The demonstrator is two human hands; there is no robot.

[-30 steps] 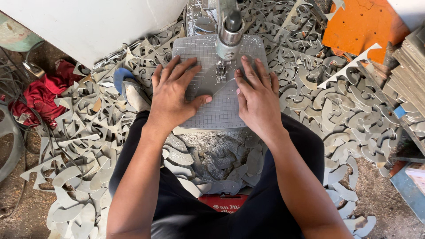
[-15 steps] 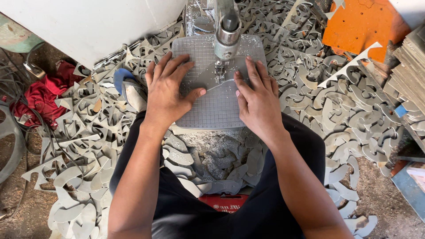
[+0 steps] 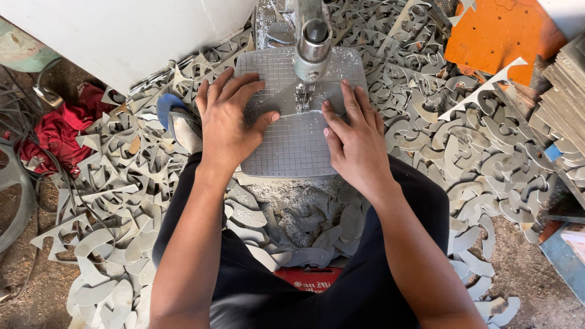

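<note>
1. Since the earlier frame your left hand (image 3: pixel 228 125) has turned the sheet (image 3: pixel 297 131) and your right hand (image 3: pixel 356 137) has slid nearer the blade (image 3: pixel 303 97).
2. Both hands' fingers lie spread flat, pressing the sheet on the saw's bench, gripping nothing.
3. Your thumbs sit just beside the blade; a slip or sudden feed could cut them.
4. Offcuts (image 3: pixel 487 158) heaped around could snag the sheet.

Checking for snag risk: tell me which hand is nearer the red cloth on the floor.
Left. The left hand lies flat on the grey sheet, on the red cloth's side; the right hand is farther across, beyond the blade.
</note>
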